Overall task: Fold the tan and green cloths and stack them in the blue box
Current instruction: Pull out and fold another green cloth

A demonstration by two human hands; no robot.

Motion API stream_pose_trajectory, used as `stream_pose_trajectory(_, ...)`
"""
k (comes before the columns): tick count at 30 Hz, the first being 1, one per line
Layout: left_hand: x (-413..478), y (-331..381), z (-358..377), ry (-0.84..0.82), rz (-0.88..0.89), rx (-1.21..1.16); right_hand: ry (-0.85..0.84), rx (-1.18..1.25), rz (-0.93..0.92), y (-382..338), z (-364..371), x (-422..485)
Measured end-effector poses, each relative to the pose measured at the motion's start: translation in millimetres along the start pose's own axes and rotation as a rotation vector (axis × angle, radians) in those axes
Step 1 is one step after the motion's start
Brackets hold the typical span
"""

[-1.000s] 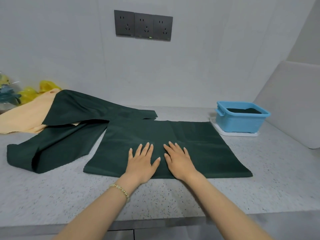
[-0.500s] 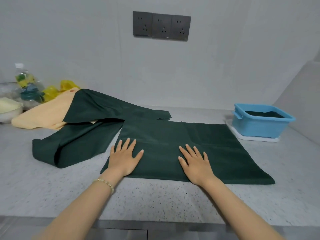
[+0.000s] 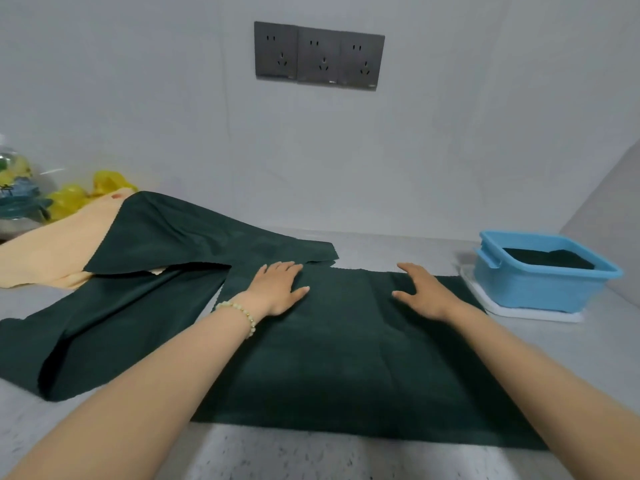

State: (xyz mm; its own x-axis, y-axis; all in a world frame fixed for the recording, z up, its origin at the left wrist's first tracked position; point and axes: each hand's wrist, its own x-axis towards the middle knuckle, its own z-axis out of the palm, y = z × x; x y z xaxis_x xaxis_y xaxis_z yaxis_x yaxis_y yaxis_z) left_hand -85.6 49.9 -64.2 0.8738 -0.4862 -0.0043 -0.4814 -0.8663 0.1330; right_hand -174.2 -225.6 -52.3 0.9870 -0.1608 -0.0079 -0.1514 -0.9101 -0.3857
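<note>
A dark green cloth (image 3: 349, 362) lies flat and rectangular on the counter in front of me. My left hand (image 3: 277, 287) presses flat on its far left part, fingers straight. My right hand (image 3: 420, 292) lies flat on its far right part. To the left, another green cloth (image 3: 138, 289) lies loosely draped over a tan cloth (image 3: 52, 251). The blue box (image 3: 540, 282) stands at the right on a white pad and holds a folded green cloth (image 3: 547, 259).
The speckled counter (image 3: 311, 455) ends at a wall with grey sockets (image 3: 318, 55). Yellow bags (image 3: 83, 195) and a glass jar (image 3: 17, 195) sit at the far left. A slanted grey panel (image 3: 609, 223) rises behind the box.
Both hands have slid from the near edge of the cloth toward its far edge. The camera has come closer.
</note>
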Motion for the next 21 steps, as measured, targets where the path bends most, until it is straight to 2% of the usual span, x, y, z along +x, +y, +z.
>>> stream_pose_trajectory(6,45.9,-9.7,10.6,-0.024,-0.045,0.059,-0.046,-0.108,0.071,29.9,-0.8,43.1)
stream_pose_trajectory(10,65.1,-19.8,10.0,0.032,-0.063,0.105,-0.054,-0.214,0.103,41.2,2.0,61.5)
stream_pose_trajectory(14,70.9,-26.1,4.2,0.123,0.005,0.117,-0.020,-0.317,0.040,46.4,-0.1,66.5)
stream_pose_trajectory(17,63.1,-27.1,-2.9,0.223,0.102,0.110,0.031,-0.390,-0.072,49.1,-3.7,58.9)
stream_pose_trajectory(21,34.2,-29.1,-13.9,0.382,0.263,0.042,0.194,-0.276,-0.210,48.8,-12.8,31.2)
